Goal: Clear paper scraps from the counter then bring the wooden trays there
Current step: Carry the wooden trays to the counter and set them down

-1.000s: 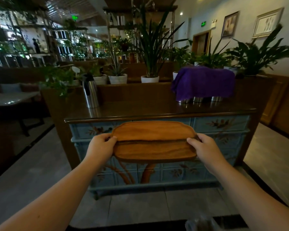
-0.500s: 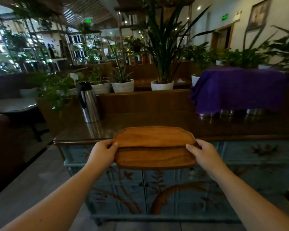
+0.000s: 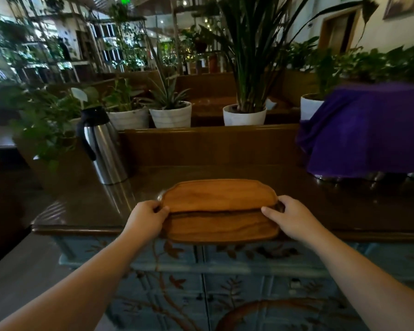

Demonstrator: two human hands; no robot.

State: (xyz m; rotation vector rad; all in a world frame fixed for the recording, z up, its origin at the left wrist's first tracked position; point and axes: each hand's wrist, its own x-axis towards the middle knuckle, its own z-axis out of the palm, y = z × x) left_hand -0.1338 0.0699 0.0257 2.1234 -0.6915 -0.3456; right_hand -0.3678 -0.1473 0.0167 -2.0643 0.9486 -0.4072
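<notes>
Head view: purple cloth [image 3: 368, 130] hides metal items; hands [image 3: 145, 220] [image 3: 294, 217] grip wooden trays [image 3: 219, 210].

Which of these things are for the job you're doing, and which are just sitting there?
For the job:
wooden trays, held by left hand and right hand
counter, where they go

Just sitting there:
steel flask
purple cloth
potted plants

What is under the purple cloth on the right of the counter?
Below the hem of the purple cloth, only shiny metal bases show, standing on the counter. The cloth covers everything above them, so what they belong to cannot be seen.
</notes>
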